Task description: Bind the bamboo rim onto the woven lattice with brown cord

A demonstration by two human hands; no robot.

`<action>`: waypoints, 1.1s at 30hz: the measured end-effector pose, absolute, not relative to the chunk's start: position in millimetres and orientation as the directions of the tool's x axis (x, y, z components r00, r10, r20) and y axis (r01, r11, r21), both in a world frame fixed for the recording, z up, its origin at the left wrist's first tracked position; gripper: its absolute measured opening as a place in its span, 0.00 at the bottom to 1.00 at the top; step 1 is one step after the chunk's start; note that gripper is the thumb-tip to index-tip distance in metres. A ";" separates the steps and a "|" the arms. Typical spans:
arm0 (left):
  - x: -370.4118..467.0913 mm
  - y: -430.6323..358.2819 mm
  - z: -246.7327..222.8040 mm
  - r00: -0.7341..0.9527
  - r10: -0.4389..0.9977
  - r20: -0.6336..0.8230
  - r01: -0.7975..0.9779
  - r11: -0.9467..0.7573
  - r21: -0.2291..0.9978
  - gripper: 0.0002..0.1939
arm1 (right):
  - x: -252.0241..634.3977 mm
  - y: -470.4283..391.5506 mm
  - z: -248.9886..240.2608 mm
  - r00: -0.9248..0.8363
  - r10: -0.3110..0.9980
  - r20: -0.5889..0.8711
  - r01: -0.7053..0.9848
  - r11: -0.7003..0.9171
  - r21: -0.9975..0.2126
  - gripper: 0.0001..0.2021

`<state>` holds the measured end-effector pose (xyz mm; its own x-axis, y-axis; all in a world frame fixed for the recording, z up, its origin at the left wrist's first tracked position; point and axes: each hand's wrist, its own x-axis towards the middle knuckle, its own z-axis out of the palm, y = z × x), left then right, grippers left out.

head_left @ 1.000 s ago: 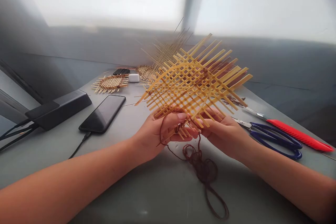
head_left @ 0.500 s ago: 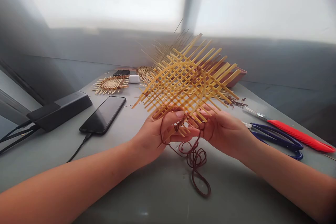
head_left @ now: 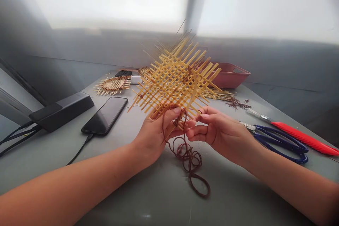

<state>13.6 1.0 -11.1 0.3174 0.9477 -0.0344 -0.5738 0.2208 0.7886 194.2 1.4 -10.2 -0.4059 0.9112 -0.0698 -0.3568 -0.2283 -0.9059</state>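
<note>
A yellow woven lattice of thin strips (head_left: 172, 81), with a curved strip bound on it, is held up at the centre. My left hand (head_left: 156, 132) grips its lower edge, thumb on top. Brown cord (head_left: 192, 160) is wound at this edge, loops by my left thumb and hangs in a tangle below. Just right of the lower corner is my right hand (head_left: 217, 127), its thumb and index finger pinched on the brown cord and the other fingers curled.
Left on the grey table (head_left: 127, 190) are a phone (head_left: 104, 116), a black box with cables (head_left: 62, 111), a woven piece (head_left: 113, 84) and a white case (head_left: 136, 79). Right are blue-handled scissors (head_left: 280, 141), a red cutter (head_left: 304, 137) and a pink basket (head_left: 230, 74).
The woven lattice has shifted and turned a little to the left, showing more of the basket. My right hand has drawn slightly away from its edge. The hanging cord has moved left.
</note>
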 end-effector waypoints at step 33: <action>9.5 -2.4 -10.0 0.361 0.932 -0.017 -0.462 0.195 0.865 0.08 | 206.6 16.0 13.7 -0.139 0.990 -0.013 -0.491 -0.081 -0.868 0.15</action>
<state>9.5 -2.4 -10.0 0.3612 0.9323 -0.0167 -0.4625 0.1946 0.8650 206.6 16.0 13.7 -0.1391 0.9902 -0.0133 -0.4906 -0.0806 -0.8677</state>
